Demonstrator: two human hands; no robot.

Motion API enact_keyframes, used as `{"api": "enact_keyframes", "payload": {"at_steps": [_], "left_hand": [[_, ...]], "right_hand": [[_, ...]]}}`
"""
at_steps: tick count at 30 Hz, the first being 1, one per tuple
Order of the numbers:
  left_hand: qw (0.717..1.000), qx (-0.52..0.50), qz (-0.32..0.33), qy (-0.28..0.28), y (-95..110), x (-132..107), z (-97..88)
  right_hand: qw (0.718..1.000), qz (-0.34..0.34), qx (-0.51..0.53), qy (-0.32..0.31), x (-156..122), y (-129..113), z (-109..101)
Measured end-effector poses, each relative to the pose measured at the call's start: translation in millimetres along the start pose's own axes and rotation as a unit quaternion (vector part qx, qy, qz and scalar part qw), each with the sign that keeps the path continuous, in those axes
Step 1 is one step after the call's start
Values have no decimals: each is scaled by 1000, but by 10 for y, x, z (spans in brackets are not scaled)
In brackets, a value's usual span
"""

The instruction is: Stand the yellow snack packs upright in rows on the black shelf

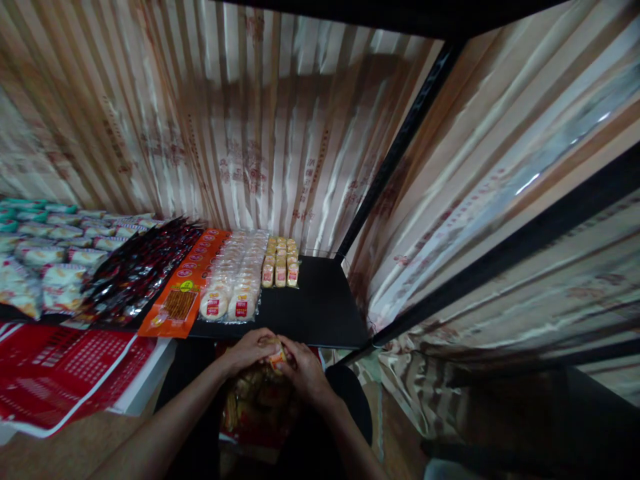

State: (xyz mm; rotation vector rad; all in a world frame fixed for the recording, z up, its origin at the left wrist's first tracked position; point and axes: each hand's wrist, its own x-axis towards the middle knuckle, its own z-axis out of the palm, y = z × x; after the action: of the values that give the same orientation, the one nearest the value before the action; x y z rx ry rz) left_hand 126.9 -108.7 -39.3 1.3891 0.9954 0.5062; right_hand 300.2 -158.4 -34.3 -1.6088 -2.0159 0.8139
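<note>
Both my hands meet just in front of the black shelf [320, 307]. My left hand [253, 350] and my right hand [303, 367] are closed around a small yellow wrapped snack [277, 360] with an orange-red label. Below them, between my knees, sits a large clear and red bag [260, 407] of similar yellow packs; its lower part is in shadow. Beyond my hands, small yellow wrapped snacks [281, 263] stand in short rows on the shelf. Left of these lie overlapping rows of round white packaged pastries [230, 280] with red labels.
Further left are orange snack packets [175, 303], dark shiny packets [145, 267] and white packets [65, 280]. A red printed bag or box [65, 373] lies below the shelf. Black metal posts [400, 153] frame the right side, with printed plastic sheeting [240, 127] behind.
</note>
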Motion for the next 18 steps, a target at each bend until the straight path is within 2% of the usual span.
{"api": "enact_keyframes", "payload": {"at_steps": [4,8,11,15,18], "left_hand": [[997,-68,13,14,90,87,61],[992,-117,16,49,158,301,154],[992,-83,27,96,207,559,225],[990,-40,40,130,353,919,323],[977,22,27,209,516,1135,409]], "right_hand": [[994,27,83,64,68,116,-13],[974,51,196,104,172,232,-75],[959,64,249,116,290,348,-150],[956,81,226,169,516,542,-279],[952,92,210,203,731,698,-404]]}}
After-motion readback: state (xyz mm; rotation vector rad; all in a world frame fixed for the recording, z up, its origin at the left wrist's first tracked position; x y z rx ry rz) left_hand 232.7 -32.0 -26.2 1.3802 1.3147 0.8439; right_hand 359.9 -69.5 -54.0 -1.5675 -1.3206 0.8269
